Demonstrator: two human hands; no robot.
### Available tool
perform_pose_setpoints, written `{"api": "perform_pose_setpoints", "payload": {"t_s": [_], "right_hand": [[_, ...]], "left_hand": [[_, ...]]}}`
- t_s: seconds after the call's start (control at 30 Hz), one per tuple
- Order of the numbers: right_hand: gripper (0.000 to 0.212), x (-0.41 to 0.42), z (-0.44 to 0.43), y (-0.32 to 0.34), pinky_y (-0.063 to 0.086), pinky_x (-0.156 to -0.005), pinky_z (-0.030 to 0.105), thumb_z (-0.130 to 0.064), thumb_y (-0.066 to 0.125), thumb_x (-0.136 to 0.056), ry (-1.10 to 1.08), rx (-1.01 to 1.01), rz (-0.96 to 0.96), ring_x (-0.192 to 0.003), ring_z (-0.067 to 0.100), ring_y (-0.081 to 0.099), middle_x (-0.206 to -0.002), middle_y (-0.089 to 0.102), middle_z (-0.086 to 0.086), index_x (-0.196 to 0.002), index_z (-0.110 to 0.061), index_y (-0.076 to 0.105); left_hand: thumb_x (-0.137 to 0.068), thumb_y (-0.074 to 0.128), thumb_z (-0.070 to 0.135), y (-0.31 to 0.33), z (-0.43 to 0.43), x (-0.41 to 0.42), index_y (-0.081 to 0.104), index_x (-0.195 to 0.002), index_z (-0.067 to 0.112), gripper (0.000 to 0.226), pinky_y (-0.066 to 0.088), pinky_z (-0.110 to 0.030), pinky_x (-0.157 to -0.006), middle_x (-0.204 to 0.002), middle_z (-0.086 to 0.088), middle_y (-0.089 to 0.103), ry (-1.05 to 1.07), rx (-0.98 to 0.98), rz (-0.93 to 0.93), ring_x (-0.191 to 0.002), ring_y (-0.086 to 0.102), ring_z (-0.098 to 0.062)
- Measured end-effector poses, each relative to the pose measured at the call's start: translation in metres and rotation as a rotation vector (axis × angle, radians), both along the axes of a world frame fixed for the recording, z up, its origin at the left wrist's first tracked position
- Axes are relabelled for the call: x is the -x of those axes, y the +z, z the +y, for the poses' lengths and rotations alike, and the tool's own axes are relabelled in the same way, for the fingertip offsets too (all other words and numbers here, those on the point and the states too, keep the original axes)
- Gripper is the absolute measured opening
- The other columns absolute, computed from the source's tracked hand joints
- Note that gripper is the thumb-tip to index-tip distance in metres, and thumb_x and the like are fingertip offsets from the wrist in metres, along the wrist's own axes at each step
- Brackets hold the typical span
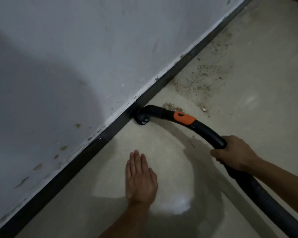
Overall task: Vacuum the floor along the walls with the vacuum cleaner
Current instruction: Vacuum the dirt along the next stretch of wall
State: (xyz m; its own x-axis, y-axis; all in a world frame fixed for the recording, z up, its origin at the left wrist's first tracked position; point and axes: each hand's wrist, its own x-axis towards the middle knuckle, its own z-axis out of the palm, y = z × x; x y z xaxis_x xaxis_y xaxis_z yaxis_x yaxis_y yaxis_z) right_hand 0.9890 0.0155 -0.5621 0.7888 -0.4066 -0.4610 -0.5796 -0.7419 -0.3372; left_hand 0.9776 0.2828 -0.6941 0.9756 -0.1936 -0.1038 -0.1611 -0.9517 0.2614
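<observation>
The vacuum cleaner's black curved tube (pixel 205 129) arcs across the floor (pixel 258 54) towards the wall (pixel 76 57), and its small round nozzle (pixel 142 118) sits low against the dark skirting (pixel 76 164) where floor and wall meet. An orange slider (pixel 184 118) sits on the top of the tube just behind the bend.

The right hand (pixel 234 152) grips the tube's rear end, fingers curled right round it, thumb side uppermost. Behind that hand the ribbed hose (pixel 265 200) runs down and off the lower right edge, so the machine itself is cut off.

The left hand (pixel 140 176) is held flat, palm down, fingers straight and pressed together, pointing towards the skirting, holding nothing. Whether it rests on the floor or hovers just above it cannot be told.

Brownish grit (pixel 201 78) lies scattered along the skirting beyond the nozzle. The nozzle's mouth is hidden, and the picture is dim and soft, with shadow over the wall.
</observation>
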Motion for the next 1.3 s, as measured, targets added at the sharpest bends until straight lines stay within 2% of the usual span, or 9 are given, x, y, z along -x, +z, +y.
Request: {"api": "perform_pose_setpoints", "payload": {"t_s": [0.13, 0.3, 0.57, 0.7, 0.87, 0.93, 1.0, 1.17, 1.3], "right_hand": [[0.013, -0.026, -0.031, 0.004, 0.058, -0.067, 0.038, -0.023, 0.076, -0.076, -0.151, 0.054, -0.043, -0.061, 0.026, 0.068, -0.065, 0.070, 0.006, -0.079, -0.018, 0.064], [0.012, -0.031, -0.066, 0.009, 0.058, -0.070, 0.044, -0.017, 0.076, -0.075, -0.227, 0.052, -0.098, -0.062, 0.030, 0.068, -0.062, 0.070, 0.010, -0.076, -0.008, 0.067], [0.011, 0.013, -0.066, -0.007, 0.059, -0.061, 0.043, -0.017, 0.076, -0.074, -0.035, 0.003, -0.069, -0.054, 0.025, 0.068, -0.056, 0.069, 0.003, -0.074, -0.015, 0.065], [0.012, 0.020, -0.067, -0.025, 0.055, -0.057, 0.035, -0.024, 0.075, -0.074, 0.104, -0.002, -0.067, -0.051, 0.017, 0.066, -0.053, 0.067, -0.003, -0.074, -0.021, 0.064], [0.012, -0.005, -0.105, -0.032, 0.051, -0.055, 0.030, -0.025, 0.075, -0.076, 0.014, -0.027, -0.136, -0.055, 0.023, 0.067, -0.058, 0.069, 0.002, -0.077, -0.017, 0.066], [0.014, -0.010, -0.126, -0.030, 0.053, -0.057, 0.032, -0.025, 0.075, -0.075, -0.022, -0.030, -0.149, -0.057, 0.024, 0.068, -0.059, 0.070, 0.003, -0.079, -0.015, 0.066], [0.015, -0.008, -0.141, -0.026, 0.058, -0.064, 0.037, -0.025, 0.075, -0.074, -0.034, -0.039, -0.150, -0.058, 0.025, 0.069, -0.059, 0.070, 0.003, -0.079, -0.014, 0.067], [0.018, 0.017, -0.165, -0.026, 0.058, -0.067, 0.039, -0.026, 0.073, -0.074, -0.063, -0.081, -0.137, -0.061, 0.027, 0.068, -0.064, 0.071, 0.005, -0.084, -0.012, 0.067], [0.031, 0.030, -0.157, -0.031, 0.056, -0.064, 0.034, -0.045, 0.068, -0.079, 0.106, -0.042, -0.116, -0.065, 0.023, 0.066, -0.076, 0.070, 0.003, -0.094, -0.019, 0.062]], "left_hand": [[-0.091, 0.028, 0.029, -0.003, -0.001, -0.001, 0.049, -0.135, -0.002, 0.058, 0.022, -0.043, -0.113, -0.148, -0.022, 0.038, 0.006, 0.009, -0.004, -0.139, 0.034, -0.033], [-0.091, 0.028, 0.028, -0.003, -0.001, -0.001, 0.048, -0.136, -0.001, 0.058, 0.023, -0.041, -0.114, -0.148, -0.020, 0.038, 0.022, -0.003, -0.025, -0.140, 0.034, -0.031], [-0.092, 0.027, 0.030, 0.000, -0.002, 0.001, 0.050, -0.136, 0.002, 0.057, 0.028, -0.042, -0.115, -0.149, -0.017, 0.039, 0.046, 0.031, -0.030, -0.139, 0.035, -0.028], [-0.092, 0.027, 0.030, -0.001, -0.001, 0.003, 0.049, -0.136, 0.001, 0.057, 0.028, -0.043, -0.115, -0.147, -0.019, 0.040, 0.034, 0.038, -0.056, -0.138, 0.037, -0.030], [-0.094, 0.025, 0.031, 0.000, -0.005, 0.004, 0.045, -0.140, 0.003, 0.057, 0.021, -0.042, -0.115, -0.150, -0.018, 0.036, 0.031, -0.036, -0.046, -0.141, 0.031, -0.031], [-0.099, 0.026, 0.032, 0.003, -0.008, 0.004, 0.031, -0.148, 0.008, 0.054, 0.011, -0.038, -0.119, -0.158, -0.015, 0.018, 0.043, -0.105, 0.031, -0.147, 0.014, -0.027], [-0.101, 0.025, 0.033, 0.009, -0.011, 0.007, 0.018, -0.151, 0.010, 0.055, 0.008, -0.037, -0.119, -0.161, -0.013, 0.005, 0.077, -0.124, 0.138, -0.148, 0.003, -0.025], [-0.102, 0.026, 0.032, 0.036, -0.036, 0.021, 0.010, -0.150, 0.003, 0.058, 0.018, -0.044, -0.117, -0.158, -0.021, -0.001, 0.128, -0.214, 0.358, -0.147, 0.000, -0.035], [-0.102, 0.026, 0.036, 0.044, -0.070, 0.029, 0.004, -0.150, 0.002, 0.063, 0.018, -0.048, -0.117, -0.156, -0.028, -0.006, 0.202, -0.225, 0.419, -0.144, -0.003, -0.043]]}}
